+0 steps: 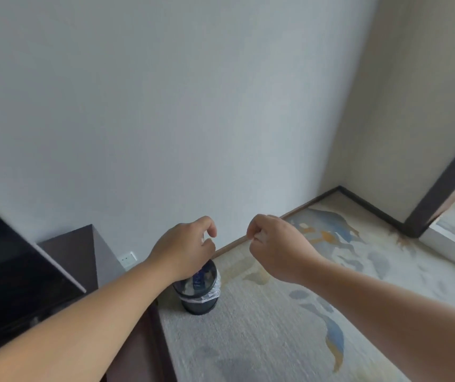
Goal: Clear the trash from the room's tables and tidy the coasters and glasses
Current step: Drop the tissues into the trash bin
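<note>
A small black trash bin [203,304] with a clear plastic liner stands on the carpet by the wall. Inside it lies a bottle with a blue label [198,279]. My left hand [185,249] hovers right above the bin, its fingers loosely curled with a gap between thumb and forefinger and nothing visible in them. My right hand [276,246] is held to the right of the bin at the same height. Its fingers are curled tight, and it pinches what looks like a small white scrap [259,237] at the fingertips.
A dark wooden cabinet [83,255] with a black screen [8,271] on it stands at the left, close to the bin. A wall socket [127,257] sits low on the wall. Patterned carpet [289,326] covers the floor; a dark door frame [441,188] rises at the right.
</note>
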